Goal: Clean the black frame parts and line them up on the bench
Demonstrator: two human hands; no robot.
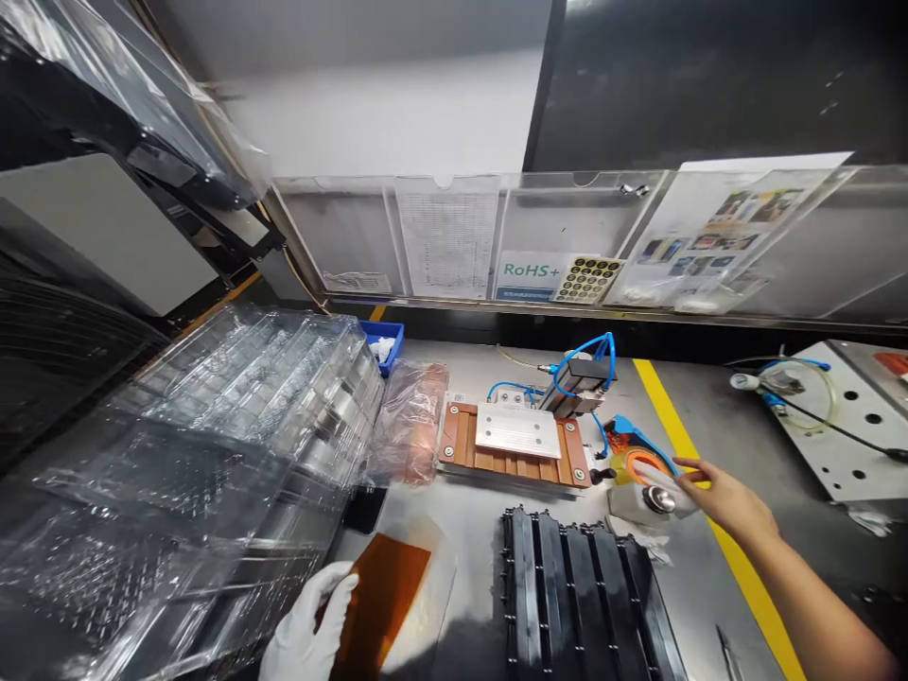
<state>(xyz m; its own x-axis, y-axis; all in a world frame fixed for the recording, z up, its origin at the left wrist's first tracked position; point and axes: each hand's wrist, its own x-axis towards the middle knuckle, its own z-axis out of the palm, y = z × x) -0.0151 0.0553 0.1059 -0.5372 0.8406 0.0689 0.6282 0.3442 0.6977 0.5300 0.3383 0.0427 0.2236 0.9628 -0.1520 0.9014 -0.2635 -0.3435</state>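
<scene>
My left hand [312,626], in a white glove, holds an amber-orange film sheet [379,601] by its left edge, low over the steel table. My bare right hand [724,497] reaches to the left and grips a small white pad with a round metal piece [659,498] on it, just beside an orange tape roll in a blue dispenser [635,454]. Between the hands lies a black ribbed tray [582,596]. Behind it stands a copper-coloured fixture with a silver plate [515,440] and blue air hoses.
A tall stack of clear plastic trays [213,454] fills the left side. A small blue bin [383,342] sits behind it. A yellow line [681,426] runs across the table. A white drilled plate [844,426] stands at the right. Paper holders line the back wall.
</scene>
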